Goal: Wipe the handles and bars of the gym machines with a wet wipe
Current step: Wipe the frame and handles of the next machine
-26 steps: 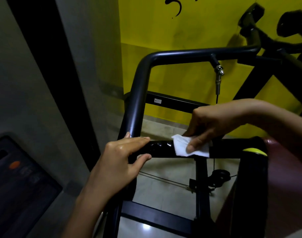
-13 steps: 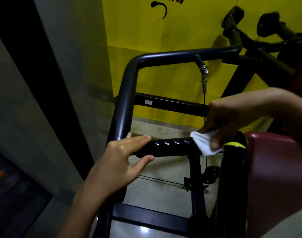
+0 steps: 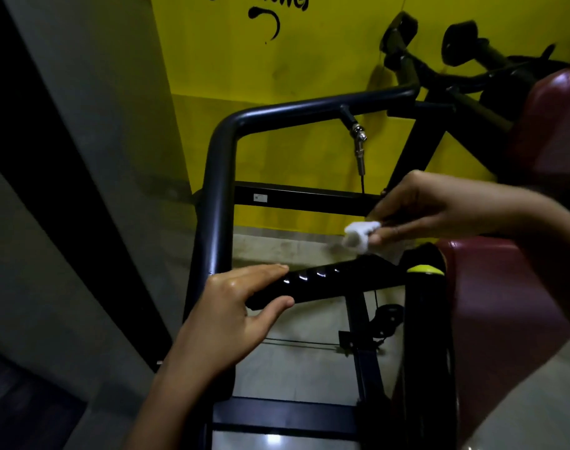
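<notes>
yellow wall [image 3: 309, 66] behind; left grip [image 3: 225, 316] lies flat on one handle [image 3: 342, 282], right grip [image 3: 429, 209] pinches one wipe [image 3: 358, 235].

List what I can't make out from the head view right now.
Head view only:
Motion blur on the wet wipe in the right hand; contact with the handle unclear.
The left hand covers the handle's left end.
Top edge cuts off the wall lettering.
Too small to read: crossbar label.

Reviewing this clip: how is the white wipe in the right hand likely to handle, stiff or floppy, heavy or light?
Probably floppy: the crumpled white wet wipe bunches into soft folds where the right hand pinches it. Likely very light, since fingertips alone hold it above the glossy black ribbed handle.
</notes>
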`<move>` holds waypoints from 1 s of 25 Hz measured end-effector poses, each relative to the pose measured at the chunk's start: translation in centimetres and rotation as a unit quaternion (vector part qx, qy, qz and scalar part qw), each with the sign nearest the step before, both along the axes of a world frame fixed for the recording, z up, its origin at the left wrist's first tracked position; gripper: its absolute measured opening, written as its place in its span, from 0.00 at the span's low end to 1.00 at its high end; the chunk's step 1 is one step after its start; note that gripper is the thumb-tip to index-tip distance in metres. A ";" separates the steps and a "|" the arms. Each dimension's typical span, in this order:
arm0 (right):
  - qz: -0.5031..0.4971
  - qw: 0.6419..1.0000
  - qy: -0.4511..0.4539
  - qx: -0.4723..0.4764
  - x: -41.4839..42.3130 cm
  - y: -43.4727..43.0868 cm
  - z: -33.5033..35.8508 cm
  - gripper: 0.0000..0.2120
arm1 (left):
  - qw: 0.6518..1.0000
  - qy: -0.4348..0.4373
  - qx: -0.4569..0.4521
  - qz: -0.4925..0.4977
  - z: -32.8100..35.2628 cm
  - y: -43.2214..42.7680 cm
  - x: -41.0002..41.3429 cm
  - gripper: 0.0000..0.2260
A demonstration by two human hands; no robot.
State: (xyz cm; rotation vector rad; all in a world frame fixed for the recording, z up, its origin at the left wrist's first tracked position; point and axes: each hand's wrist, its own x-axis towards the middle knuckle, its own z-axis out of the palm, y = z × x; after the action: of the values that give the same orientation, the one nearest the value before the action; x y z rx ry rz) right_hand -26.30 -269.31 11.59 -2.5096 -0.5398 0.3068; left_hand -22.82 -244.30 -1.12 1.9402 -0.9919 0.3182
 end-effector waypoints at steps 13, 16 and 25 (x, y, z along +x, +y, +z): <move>-0.214 0.901 -0.360 0.109 -14.1 -1.4 0.3 0.13 | 0.992 -0.085 -0.078 -0.047 8.4 -4.8 -8.2 0.13; -0.275 0.887 -0.368 0.049 -21.9 -2.9 -0.8 0.12 | 0.988 -0.046 -0.105 -0.102 8.9 -8.3 -14.0 0.12; -0.579 0.757 -0.299 -0.046 -53.2 -4.9 -5.9 0.07 | 0.916 0.186 -0.038 -0.354 3.2 -23.4 -36.8 0.16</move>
State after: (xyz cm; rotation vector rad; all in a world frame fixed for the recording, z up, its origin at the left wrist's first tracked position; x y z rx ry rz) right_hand -79.50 -274.16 5.71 -2.4692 0.8839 -0.9727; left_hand -59.59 -267.69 2.06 1.3727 -1.3098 -0.4081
